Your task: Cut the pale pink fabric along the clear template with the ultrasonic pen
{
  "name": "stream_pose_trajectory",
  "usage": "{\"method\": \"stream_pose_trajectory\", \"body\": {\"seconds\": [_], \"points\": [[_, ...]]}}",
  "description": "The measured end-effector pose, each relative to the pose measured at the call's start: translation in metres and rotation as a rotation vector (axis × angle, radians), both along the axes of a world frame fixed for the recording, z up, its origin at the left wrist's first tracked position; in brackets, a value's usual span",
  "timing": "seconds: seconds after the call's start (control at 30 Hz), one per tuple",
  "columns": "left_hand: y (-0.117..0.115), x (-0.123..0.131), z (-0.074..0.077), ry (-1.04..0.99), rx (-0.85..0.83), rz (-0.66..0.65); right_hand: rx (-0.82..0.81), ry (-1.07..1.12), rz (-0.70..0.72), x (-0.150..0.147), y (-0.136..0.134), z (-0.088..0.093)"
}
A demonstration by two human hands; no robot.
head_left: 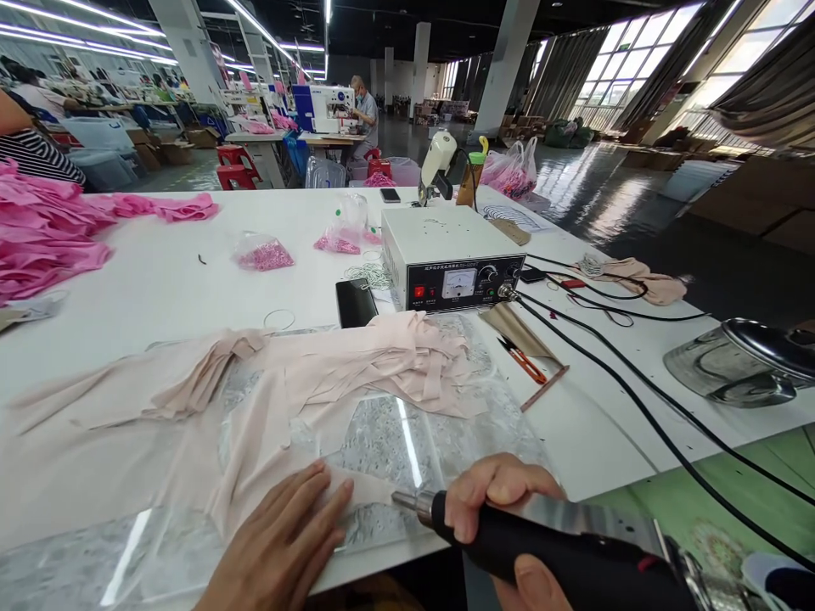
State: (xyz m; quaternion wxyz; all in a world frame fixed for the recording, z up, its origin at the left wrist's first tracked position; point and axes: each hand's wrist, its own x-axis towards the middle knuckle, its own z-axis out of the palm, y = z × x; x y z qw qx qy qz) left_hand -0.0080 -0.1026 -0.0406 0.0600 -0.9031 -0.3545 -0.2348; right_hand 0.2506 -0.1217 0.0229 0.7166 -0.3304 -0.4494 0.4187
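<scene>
My left hand (289,530) lies flat with its fingers stretched over a pale pink fabric piece (261,458) at the front of the table. A black and silver handheld ultrasonic tool (548,543) is wrapped in my right hand (503,501). Its metal tip points left and meets the narrow end of the fabric just beyond my left fingertips. Underneath is a clear sheet over a grey marbled surface (382,441). Farther back on it lies a stack of pale pink cut pieces (395,361).
Behind the fabric stand a control box (452,255) with a dial and a black phone (355,303). Orange thread snips (523,361), black cables (598,378) and a metal-lidded jug (744,361) are to the right. Bright pink fabric (44,229) is heaped at the left.
</scene>
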Motion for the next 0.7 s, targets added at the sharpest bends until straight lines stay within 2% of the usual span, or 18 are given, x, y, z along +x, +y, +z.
{"method": "stream_pose_trajectory", "body": {"seconds": [0.2, 0.53, 0.6, 0.7], "points": [[0.001, 0.013, 0.009, 0.078, 0.094, -0.011, 0.041, -0.024, 0.006, 0.002, 0.001, -0.003], [-0.004, 0.031, 0.007, 0.214, 0.235, 0.05, 0.071, -0.033, -0.019, -0.001, 0.004, -0.007], [-0.005, 0.034, 0.007, 0.252, 0.255, 0.071, 0.102, -0.027, -0.022, 0.001, 0.009, -0.013], [-0.008, 0.036, 0.005, 0.322, 0.279, 0.106, 0.248, -0.05, 0.082, 0.01, 0.019, -0.021]]}}
